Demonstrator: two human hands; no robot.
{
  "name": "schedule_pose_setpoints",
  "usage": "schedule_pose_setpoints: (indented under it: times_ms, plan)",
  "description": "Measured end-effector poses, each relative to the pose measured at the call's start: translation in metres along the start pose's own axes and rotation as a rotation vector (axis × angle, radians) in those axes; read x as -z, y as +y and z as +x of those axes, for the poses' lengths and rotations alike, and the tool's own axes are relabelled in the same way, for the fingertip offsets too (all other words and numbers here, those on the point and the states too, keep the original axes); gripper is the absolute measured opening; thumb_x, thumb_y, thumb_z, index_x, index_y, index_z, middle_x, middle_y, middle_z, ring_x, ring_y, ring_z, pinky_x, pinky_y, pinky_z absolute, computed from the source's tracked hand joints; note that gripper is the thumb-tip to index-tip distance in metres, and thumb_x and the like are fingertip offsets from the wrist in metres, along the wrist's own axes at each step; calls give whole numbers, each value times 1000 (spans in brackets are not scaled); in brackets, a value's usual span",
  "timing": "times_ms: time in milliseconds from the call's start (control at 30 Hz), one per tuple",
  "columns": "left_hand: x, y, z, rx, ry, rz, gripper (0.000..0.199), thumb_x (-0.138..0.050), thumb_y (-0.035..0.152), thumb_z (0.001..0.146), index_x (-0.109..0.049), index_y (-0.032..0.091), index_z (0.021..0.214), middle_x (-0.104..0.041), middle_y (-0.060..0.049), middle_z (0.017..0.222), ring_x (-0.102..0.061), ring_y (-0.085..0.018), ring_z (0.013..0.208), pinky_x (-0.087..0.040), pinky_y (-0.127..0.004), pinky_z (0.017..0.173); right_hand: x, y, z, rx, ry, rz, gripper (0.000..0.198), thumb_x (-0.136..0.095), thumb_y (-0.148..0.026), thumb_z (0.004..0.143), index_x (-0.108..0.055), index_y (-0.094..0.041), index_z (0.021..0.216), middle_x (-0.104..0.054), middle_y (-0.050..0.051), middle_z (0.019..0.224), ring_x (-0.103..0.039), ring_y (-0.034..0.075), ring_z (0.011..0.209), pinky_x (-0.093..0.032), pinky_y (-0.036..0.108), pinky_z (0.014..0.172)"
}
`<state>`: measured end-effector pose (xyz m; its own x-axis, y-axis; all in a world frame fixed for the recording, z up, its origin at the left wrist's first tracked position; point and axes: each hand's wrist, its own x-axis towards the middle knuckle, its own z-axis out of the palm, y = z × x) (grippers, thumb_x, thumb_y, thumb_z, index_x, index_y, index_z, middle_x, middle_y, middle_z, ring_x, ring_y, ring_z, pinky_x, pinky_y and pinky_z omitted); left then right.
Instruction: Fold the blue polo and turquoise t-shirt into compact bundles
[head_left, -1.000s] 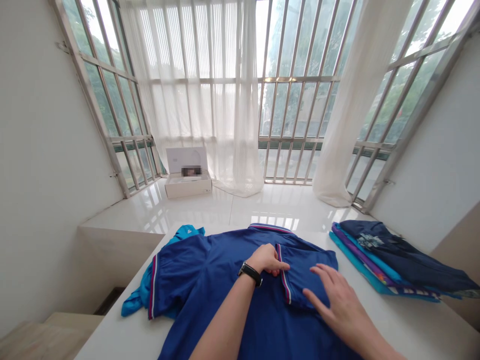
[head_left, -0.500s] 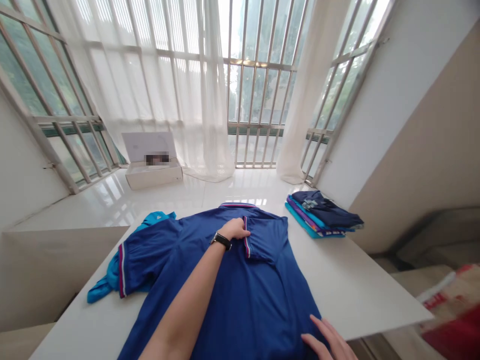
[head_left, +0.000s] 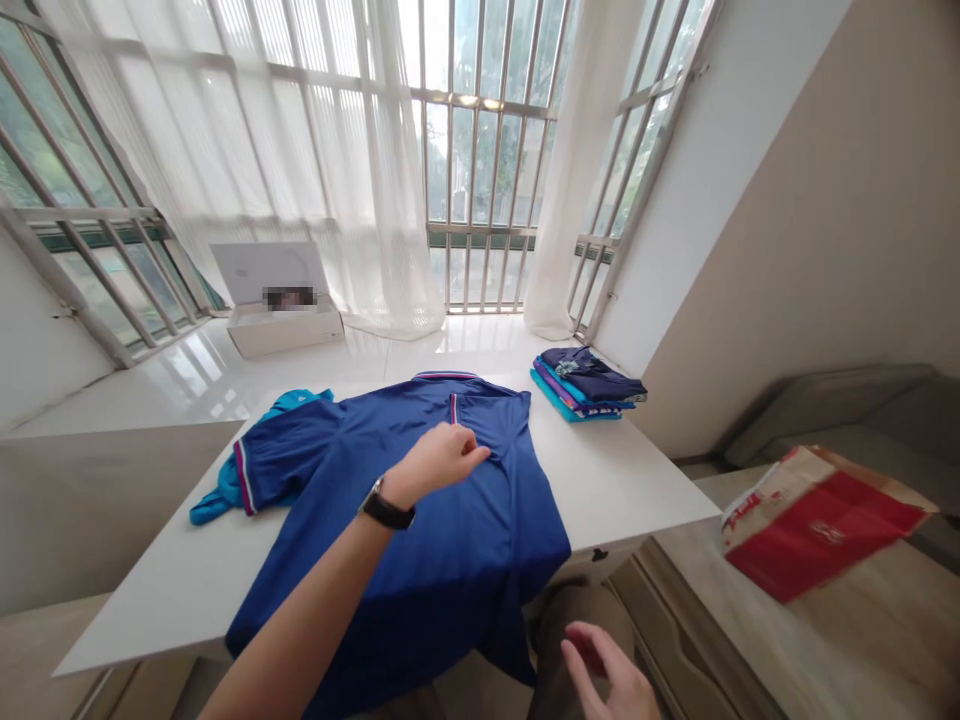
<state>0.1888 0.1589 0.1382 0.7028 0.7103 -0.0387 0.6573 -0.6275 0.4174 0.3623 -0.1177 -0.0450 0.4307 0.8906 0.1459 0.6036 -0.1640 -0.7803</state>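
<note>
A dark blue polo shirt [head_left: 420, 540] lies spread back side up, its lower part hanging over the table's front edge. Its right sleeve [head_left: 484, 412] is folded inward across the back; the left sleeve [head_left: 289, 460], with a striped cuff, points outward. My left hand [head_left: 439, 465], with a black watch on the wrist, is over the shirt just below the folded sleeve. Its fingers are curled closed, and their tips are hidden. My right hand [head_left: 611, 675] is off the shirt, near my knee, with thumb and fingers apart and nothing in them.
A bright blue garment [head_left: 214, 505] lies partly under the left sleeve. Folded clothes [head_left: 589, 385] are stacked at the table's [head_left: 600, 490] back right. An open white box [head_left: 285, 330] stands by the window. To the right sits a red and brown paper bag [head_left: 825, 520].
My left hand has left the striped cuff and come nearer to me. My right hand has moved off the shirt's lower right side. The view has shifted to the right and down.
</note>
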Motion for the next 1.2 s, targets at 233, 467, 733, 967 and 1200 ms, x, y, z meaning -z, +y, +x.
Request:
schedule_pose_setpoints:
  times_ms: [233, 467, 733, 967, 1200]
  plan:
    - [-152, 33, -136, 125, -120, -650, 33, -56, 41, 87, -68, 17, 106, -74, -6, 92, -68, -20, 80, -49, -26, 71, -14, -6, -7, -8, -124, -41, 30, -53, -46, 87, -71, -22, 91, -76, 8, 89, -73, 21, 80, -58, 27, 74]
    - [-259, 50, -108, 440, 58, -631, 61, -57, 51, 83, -52, 11, 130, -65, -17, 119, -59, -33, 114, -43, -38, 97, -6, -4, -18, -2, -137, -57, 30, -50, -46, 90, -70, -23, 92, -75, 7, 89, -72, 21, 82, -56, 28, 76]
    - [-283, 49, -81, 478, 92, -858, 36, -52, 22, 80, -64, 13, 112, -68, -14, 117, -58, -30, 118, -39, -35, 102, -20, 15, -42, 46, -51, -18, 26, -54, -43, 88, -71, -24, 87, -75, 5, 82, -73, 19, 76, -57, 23, 70]
    - [-271, 44, -106, 482, -135, -1460, 32, -54, 25, 71, -66, 14, 99, -71, -5, 94, -64, -22, 94, -48, -32, 84, -20, 33, -44, 21, -43, -40, 26, -54, -39, 86, -73, -22, 90, -76, 8, 89, -74, 22, 84, -58, 27, 77]
    - [-230, 46, -113, 399, -182, -1614, 27, -54, 26, 72, -65, 14, 93, -69, -4, 85, -65, -20, 82, -49, -32, 81, -47, 37, -47, -38, -98, -85, 33, -64, -38, 72, -71, -23, 101, -75, 9, 100, -73, 27, 91, -58, 32, 79]
